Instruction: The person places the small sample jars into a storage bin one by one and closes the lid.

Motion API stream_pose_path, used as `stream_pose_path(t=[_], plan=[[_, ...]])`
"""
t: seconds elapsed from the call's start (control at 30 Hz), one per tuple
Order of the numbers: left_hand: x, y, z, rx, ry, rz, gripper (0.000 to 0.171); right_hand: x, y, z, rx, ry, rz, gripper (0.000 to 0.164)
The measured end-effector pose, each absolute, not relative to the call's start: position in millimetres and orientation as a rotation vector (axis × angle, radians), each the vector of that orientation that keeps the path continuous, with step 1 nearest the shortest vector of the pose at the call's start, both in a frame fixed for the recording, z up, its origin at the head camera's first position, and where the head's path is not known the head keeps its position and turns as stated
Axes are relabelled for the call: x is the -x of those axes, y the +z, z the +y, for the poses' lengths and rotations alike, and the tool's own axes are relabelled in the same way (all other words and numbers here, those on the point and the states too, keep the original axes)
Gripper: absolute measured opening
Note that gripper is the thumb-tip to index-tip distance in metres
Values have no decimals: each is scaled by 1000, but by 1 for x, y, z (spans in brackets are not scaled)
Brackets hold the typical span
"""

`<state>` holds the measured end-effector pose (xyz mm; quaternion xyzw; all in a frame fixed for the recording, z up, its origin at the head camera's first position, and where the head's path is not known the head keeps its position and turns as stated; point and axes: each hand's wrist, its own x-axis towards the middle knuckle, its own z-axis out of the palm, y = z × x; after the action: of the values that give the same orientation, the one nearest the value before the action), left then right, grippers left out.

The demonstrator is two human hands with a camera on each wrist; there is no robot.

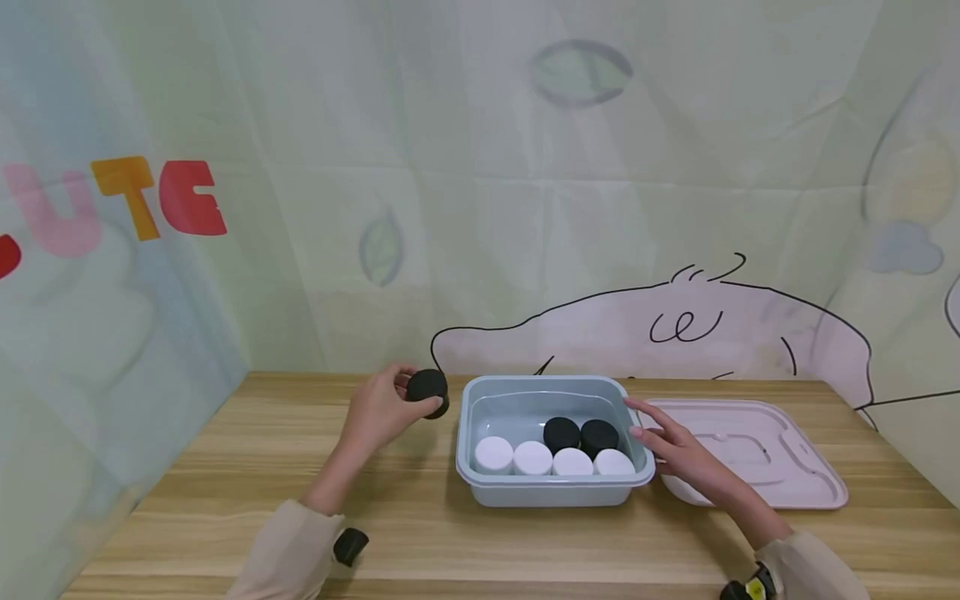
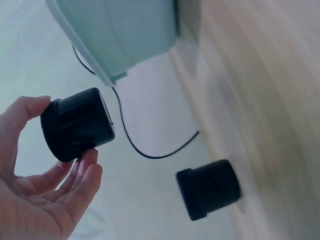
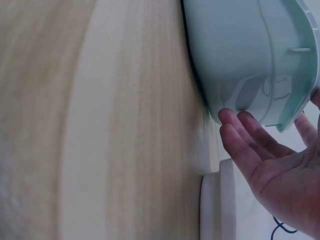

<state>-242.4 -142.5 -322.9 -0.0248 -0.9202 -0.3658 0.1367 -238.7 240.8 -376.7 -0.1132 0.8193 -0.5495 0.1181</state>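
My left hand (image 1: 378, 410) pinches a small round black jar (image 1: 427, 393) between thumb and fingers, raised to the left of the light blue plastic box (image 1: 551, 496). In the left wrist view the jar is tilted, and a second black jar (image 2: 209, 189) stands on the table beyond it; the hand mostly hides that one in the head view. My right hand (image 1: 686, 457) touches the box's right rim with its fingers fairly straight. Inside the box, two black jars (image 1: 562, 434) sit behind a row of several white round jars (image 1: 532, 458).
A pale pink lid (image 1: 798, 467) lies on the wooden table (image 1: 225, 500) to the right of the box, partly behind my right hand. A printed curtain (image 1: 480, 208) hangs along the table's back edge.
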Motion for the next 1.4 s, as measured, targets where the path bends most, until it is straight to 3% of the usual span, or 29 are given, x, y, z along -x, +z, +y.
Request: stream_pose_path(t=[0.53, 1.4], plan=[[236, -307, -106, 192, -1131, -2627, 46, 239, -381, 242, 312, -1619, 2395, 55], [247, -332, -44, 414, -1032, -2718, 43, 239, -378, 241, 325, -1614, 2396, 57]])
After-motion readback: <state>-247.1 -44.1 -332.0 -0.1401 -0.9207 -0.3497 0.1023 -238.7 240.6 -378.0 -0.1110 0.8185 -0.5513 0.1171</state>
